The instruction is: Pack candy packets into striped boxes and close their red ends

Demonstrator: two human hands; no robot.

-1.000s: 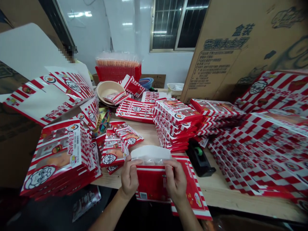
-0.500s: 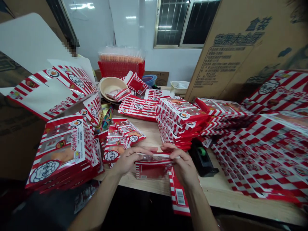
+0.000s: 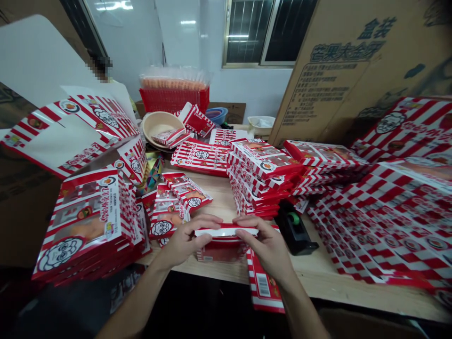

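Observation:
Between my two hands a red and white striped cardboard box (image 3: pixel 221 254) stands on edge at the table's front, with its white-edged top flap folded over. My left hand (image 3: pixel 187 240) grips the box's upper left corner, thumb on the near side and fingers behind. At the upper right my right hand (image 3: pixel 263 238) does the same, its thumb pressed on the flap. Another striped box with a barcode (image 3: pixel 263 285) lies under my right wrist, jutting past the table edge. Left of my left hand lie a few small windowed boxes (image 3: pixel 165 221).
A black tape dispenser (image 3: pixel 295 230) stands right of my hands. Stacks of striped boxes rise at left (image 3: pixel 84 221), centre (image 3: pixel 263 165) and right (image 3: pixel 381 226). Behind are a cream bowl (image 3: pixel 160 126) and a large brown carton (image 3: pixel 332 84). Part of another person's head shows at far left.
The box's top flap, open before, is now folded down across the top. My thumbs have come onto its near edge. The view has shifted slightly.

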